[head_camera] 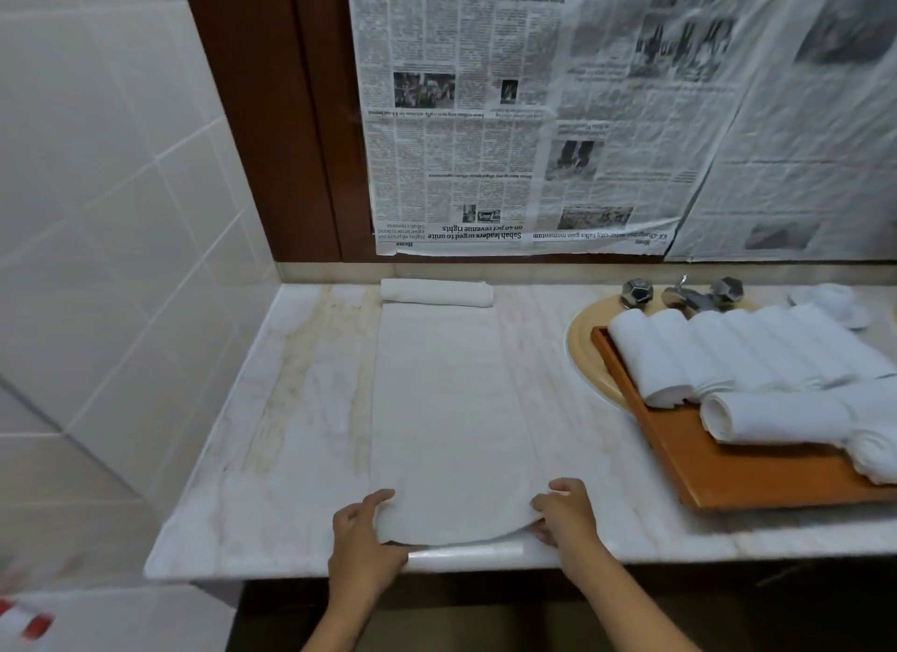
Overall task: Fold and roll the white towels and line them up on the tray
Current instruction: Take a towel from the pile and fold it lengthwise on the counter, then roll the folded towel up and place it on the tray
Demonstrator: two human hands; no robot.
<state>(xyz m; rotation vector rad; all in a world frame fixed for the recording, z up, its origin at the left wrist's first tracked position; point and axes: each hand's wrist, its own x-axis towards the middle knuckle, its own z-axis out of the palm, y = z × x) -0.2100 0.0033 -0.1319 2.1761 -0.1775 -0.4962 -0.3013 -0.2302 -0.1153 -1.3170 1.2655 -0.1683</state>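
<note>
A long white towel [446, 408] lies folded into a narrow strip on the marble counter, running from the front edge to the back. Its far end is folded or rolled over into a thick band [437, 292]. My left hand [361, 535] grips the near left corner and my right hand [565, 513] grips the near right corner, with the near edge lifted slightly. On the right, an orange wooden tray [679, 462] holds several rolled white towels [728, 355] side by side, and one more roll [776, 416] lies across in front of them.
The tray sits over a beige sink [582, 360] with a chrome tap [689, 294]. Another white cloth [832, 302] rests at the back right. Newspaper [534, 117] covers the wall behind. White tiles [97, 214] close off the left side.
</note>
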